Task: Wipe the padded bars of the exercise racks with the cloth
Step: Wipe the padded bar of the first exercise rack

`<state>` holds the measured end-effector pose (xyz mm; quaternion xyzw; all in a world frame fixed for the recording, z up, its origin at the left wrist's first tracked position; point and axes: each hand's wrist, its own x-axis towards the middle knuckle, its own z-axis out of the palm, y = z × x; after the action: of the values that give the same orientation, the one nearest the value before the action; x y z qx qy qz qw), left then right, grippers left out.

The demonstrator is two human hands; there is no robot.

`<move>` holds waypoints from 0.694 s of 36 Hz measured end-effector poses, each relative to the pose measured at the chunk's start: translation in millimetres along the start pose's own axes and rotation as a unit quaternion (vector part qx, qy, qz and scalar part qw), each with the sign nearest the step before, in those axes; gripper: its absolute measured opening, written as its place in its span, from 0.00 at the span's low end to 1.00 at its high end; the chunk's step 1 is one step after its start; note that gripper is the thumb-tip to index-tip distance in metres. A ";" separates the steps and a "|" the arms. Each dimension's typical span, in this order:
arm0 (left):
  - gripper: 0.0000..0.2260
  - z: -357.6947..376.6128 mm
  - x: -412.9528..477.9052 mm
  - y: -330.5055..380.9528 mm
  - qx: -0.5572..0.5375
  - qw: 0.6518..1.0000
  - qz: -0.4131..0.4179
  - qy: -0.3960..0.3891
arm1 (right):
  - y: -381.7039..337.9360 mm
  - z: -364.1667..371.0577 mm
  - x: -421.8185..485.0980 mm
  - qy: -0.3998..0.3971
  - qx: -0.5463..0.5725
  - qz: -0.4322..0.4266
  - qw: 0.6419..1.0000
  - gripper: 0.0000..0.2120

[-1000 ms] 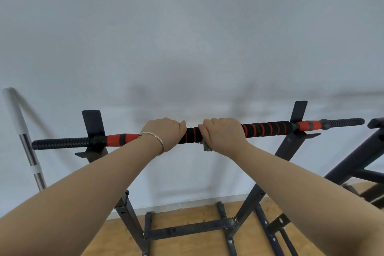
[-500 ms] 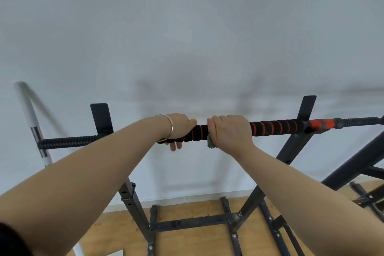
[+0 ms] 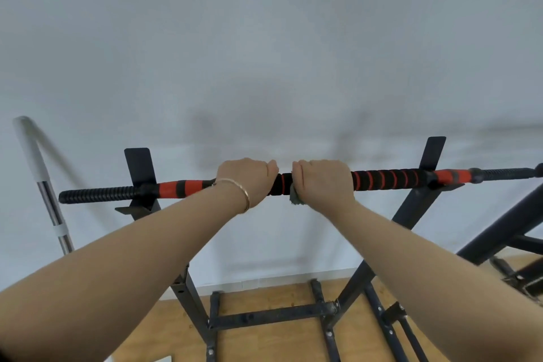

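Gripping the padded bar (image 3: 390, 179) from above, the left hand (image 3: 248, 181) has its fingers curled over the black and red foam just left of the bar's middle, with a thin gold bracelet (image 3: 244, 194) round the wrist. The right hand (image 3: 321, 182) sits just beside it, a short stretch of striped foam showing between the two, and its fingers are curled round the bar with the grey cloth (image 3: 295, 199) trapped between palm and padding. Only a small crumpled edge of the cloth pokes out below the thumb side of that hand; the part under the palm is hidden. The bar lies level across the black steel rack (image 3: 264, 316), resting in two cradles backed by upright plates, one to the left (image 3: 138, 166) and one to the right (image 3: 432, 153). Past each cradle the foam gives way to solid red sections and then to ribbed black ends. The rack's legs and cross brace stand on a wooden floor (image 3: 258, 344) against a pale wall (image 3: 264, 53). A silver pole (image 3: 48, 200) with a white upper part leans at the far left, and the dark frame of a second rack (image 3: 505, 229) enters from the right.
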<state>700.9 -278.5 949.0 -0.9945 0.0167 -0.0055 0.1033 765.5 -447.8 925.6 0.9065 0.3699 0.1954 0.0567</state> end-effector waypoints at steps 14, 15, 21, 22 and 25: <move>0.13 11.3 -11.8 12.9 0.124 0.989 0.036 0.076 | 15.9 -16.1 44.5 -0.257 0.167 0.050 0.951 0.15; 0.13 11.3 -14.5 13.2 0.120 0.989 0.030 0.077 | 16.5 -16.0 45.6 -0.262 0.156 0.037 0.952 0.15; 0.09 -10.8 4.7 3.0 -0.123 0.985 -0.047 -0.109 | -0.9 2.0 -10.2 0.044 -0.009 -0.007 0.999 0.11; 0.16 -17.9 6.5 0.5 -0.219 0.957 -0.071 -0.176 | -2.2 8.9 -16.5 0.101 0.017 0.011 0.995 0.12; 0.24 -20.7 9.7 -1.6 -0.323 0.909 -0.088 -0.248 | -4.7 16.5 -20.1 0.170 0.018 0.032 0.985 0.14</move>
<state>710.4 -281.5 969.6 -0.9402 -0.0960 0.2382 -0.2238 755.9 -457.6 903.0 0.8723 0.3482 0.3420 -0.0295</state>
